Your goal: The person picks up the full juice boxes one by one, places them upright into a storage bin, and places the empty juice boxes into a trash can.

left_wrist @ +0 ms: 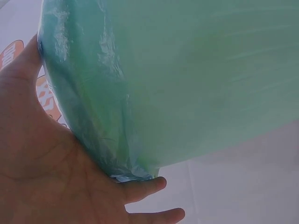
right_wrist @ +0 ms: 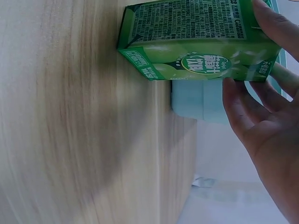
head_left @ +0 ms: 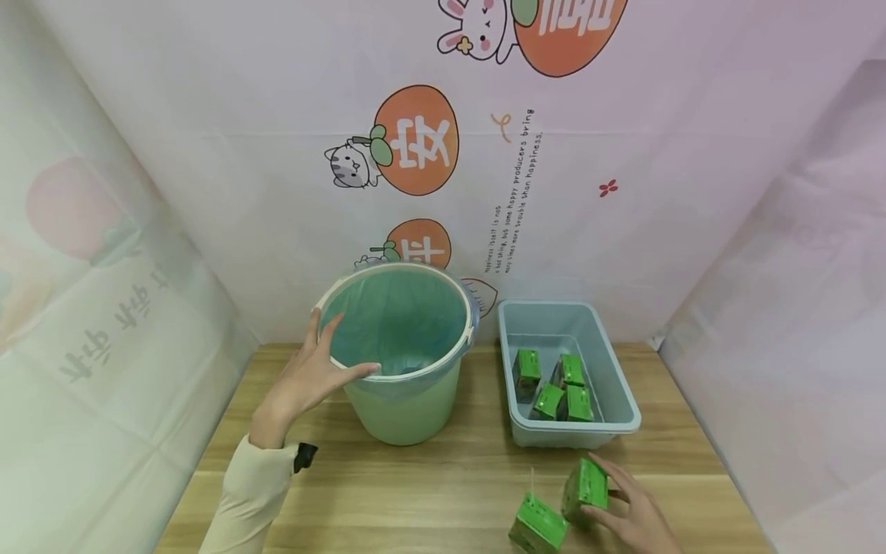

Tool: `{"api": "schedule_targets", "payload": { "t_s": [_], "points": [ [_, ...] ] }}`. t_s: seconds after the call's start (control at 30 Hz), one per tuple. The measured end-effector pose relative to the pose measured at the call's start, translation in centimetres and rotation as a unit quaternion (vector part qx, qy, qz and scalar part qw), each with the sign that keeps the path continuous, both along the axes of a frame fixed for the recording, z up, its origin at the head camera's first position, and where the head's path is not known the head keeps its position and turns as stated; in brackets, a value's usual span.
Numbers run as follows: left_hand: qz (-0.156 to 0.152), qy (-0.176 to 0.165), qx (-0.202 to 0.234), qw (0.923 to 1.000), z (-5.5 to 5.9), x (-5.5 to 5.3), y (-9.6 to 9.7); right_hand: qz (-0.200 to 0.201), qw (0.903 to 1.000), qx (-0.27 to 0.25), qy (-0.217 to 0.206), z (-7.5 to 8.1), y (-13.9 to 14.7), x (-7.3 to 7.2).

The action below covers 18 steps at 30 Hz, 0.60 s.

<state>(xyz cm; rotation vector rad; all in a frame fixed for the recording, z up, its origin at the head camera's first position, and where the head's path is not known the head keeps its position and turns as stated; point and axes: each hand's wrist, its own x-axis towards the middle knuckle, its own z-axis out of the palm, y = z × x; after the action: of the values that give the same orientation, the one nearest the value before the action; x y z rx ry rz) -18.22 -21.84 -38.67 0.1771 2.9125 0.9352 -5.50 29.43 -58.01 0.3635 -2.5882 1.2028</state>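
Observation:
My left hand [head_left: 304, 378] rests at the near left rim of a pale green bucket [head_left: 408, 412], thumb and fingers spread along it. A bluish plastic liner [left_wrist: 100, 107] folds over the rim, close against the palm in the left wrist view. My right hand [head_left: 638, 517] grips a green juice box [head_left: 587, 489] between thumb and fingers, near the table front. In the right wrist view, the printed side of this juice box [right_wrist: 196, 56] shows. Just left of it stands another green juice box [head_left: 538, 525] with a straw [head_left: 532, 481] poking up.
Behind the right hand stands a light blue plastic tub [head_left: 619, 385] with several green juice boxes [head_left: 548, 400] inside. Bucket and tub stand on a wood-grain table [head_left: 388, 492]. A printed white curtain [head_left: 277, 192] rises behind them and along both sides.

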Motion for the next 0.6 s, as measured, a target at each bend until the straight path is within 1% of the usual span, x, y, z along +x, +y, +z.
{"api": "schedule_targets", "payload": {
  "t_s": [0.13,0.3,0.6],
  "points": [
    [-0.001,0.001,0.001,1.0,0.0,-0.01,0.07,-0.011,0.9998,0.012,0.008,-0.13,-0.03,0.21],
    [-0.002,0.002,0.003,1.0,0.08,0.05,0.06,-0.02,0.9988,0.036,0.027,-0.06,-0.2,0.12],
    [-0.003,0.0,0.006,1.0,0.21,0.22,0.0,-0.042,0.9947,0.083,0.044,0.68,0.15,0.16]
  ]
}}
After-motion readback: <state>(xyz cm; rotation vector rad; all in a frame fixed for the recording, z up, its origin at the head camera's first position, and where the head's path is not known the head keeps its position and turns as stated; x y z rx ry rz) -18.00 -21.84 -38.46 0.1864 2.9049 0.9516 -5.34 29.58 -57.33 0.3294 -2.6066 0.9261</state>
